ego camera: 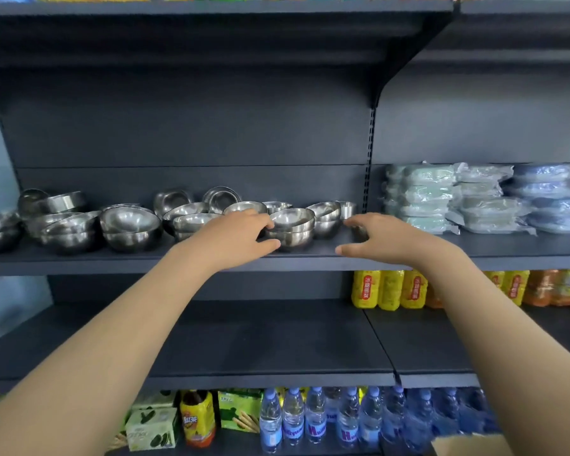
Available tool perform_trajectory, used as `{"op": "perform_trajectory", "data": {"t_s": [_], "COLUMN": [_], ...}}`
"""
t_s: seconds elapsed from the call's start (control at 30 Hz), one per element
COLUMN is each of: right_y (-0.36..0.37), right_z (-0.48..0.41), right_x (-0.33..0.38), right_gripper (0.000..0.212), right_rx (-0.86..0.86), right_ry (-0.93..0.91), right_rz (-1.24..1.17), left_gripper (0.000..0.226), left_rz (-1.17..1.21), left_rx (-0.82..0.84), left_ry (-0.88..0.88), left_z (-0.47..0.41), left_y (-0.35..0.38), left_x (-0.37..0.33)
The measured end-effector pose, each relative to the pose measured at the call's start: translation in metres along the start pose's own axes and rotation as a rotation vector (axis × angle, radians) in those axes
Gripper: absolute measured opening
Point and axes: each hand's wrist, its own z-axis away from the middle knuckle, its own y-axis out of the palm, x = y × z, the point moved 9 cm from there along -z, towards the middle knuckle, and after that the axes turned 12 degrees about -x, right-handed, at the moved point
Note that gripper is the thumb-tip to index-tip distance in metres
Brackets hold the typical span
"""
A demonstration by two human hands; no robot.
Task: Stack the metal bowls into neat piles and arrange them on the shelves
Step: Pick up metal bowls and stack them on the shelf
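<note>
Several metal bowls lie on the dark shelf (310, 261), some nested, some tipped on their sides. A short pile of nested bowls (292, 228) stands near the shelf's front. My left hand (241, 238) touches the left side of this pile, fingers at its rim and thumb at its base. My right hand (379, 238) is spread open just to the right of it, holding nothing; its fingertips reach toward a small bowl (347, 209) at the back. More bowl piles (130, 228) sit further left.
Wrapped packs (474, 199) are stacked on the same shelf to the right. Yellow drink bottles (389, 287) stand on the shelf below at right; that shelf (260, 340) is bare at its left. Water bottles (313, 416) and boxes fill the lowest shelf.
</note>
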Motion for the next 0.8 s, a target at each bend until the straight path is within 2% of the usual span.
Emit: {"op": "perform_trajectory", "data": {"t_s": [0.17, 0.4, 0.57, 0.8], "right_y": [0.009, 0.020, 0.038, 0.057], "right_z": [-0.041, -0.120, -0.172, -0.224], "right_x": [-0.039, -0.085, -0.106, -0.118], "right_gripper": [0.064, 0.067, 0.064, 0.057], "right_rx": [-0.038, -0.074, -0.068, 0.001], "right_ry": [0.027, 0.087, 0.070, 0.024], "right_rz": [0.029, 0.059, 0.093, 0.159], "left_gripper": [0.045, 0.045, 0.046, 0.045], "left_rz": [0.031, 0.069, 0.022, -0.116], "left_rx": [-0.039, -0.045, -0.019, -0.018], "left_ry": [0.061, 0.112, 0.152, 0.252], "left_z": [-0.052, -0.140, -0.199, -0.256], "left_y": [0.034, 0.078, 0.105, 0.107], "left_x": [-0.004, 0.010, 0.035, 0.056]}}
